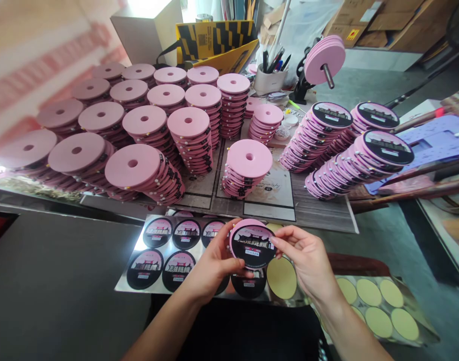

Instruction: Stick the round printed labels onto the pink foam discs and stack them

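My left hand (216,263) grips a pink foam disc-shaped spool (248,222) by its side, low in front of the table. Over the spool's face lies a round black sticker (252,248) with pink and white print. My right hand (299,248) pinches the sticker's right edge between thumb and fingers. Whether the sticker is pressed flat all over cannot be made out. Beneath both hands is a silver sticker sheet (123,285) with several round black stickers on it. One pale yellow bare circle (282,278) shows near its right end.
Stacks of plain pink spools (145,119) fill the table's left and middle. Stickered spools stand in leaning stacks (329,145) at the right. Behind them are a pen holder (270,80) and a winder (323,62) carrying pink discs. A used sheet (421,335) lies lower right.
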Demonstrator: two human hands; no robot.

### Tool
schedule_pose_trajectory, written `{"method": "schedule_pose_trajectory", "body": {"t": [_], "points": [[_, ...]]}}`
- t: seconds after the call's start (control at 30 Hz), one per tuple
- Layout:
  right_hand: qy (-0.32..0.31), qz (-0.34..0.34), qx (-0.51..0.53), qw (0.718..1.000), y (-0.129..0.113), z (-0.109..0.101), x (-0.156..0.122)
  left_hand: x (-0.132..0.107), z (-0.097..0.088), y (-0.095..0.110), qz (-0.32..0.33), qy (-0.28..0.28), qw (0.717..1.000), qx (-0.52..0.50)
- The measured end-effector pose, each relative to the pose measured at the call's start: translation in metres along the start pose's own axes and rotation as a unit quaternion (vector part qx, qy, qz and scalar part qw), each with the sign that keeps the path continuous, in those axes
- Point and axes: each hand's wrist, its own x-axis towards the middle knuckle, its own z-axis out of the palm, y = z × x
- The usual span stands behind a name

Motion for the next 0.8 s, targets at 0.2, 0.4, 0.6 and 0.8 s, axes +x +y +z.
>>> {"method": "schedule_pose_trajectory", "body": {"t": [0.2, 0.4, 0.6, 0.8], "points": [[0.028, -0.022, -0.025, 0.999, -0.002, 0.004, -0.002, 0.000, 0.000, -0.003, 0.016, -0.003, 1.000, 0.013], [0.036, -0.055, -0.084, 0.994, 0.001, 0.006, -0.004, -0.002, 0.001, -0.003, 0.027, -0.005, 0.999, 0.038], [0.053, -0.137, -0.301, 0.942, -0.001, 0.010, -0.009, -0.007, 0.009, -0.009, 0.120, 0.028, 0.981, 0.149], [-0.012, -0.081, -0.226, 0.971, -0.004, 0.008, -0.002, -0.006, 0.010, -0.007, 0.134, 0.055, 0.971, 0.189]]}}
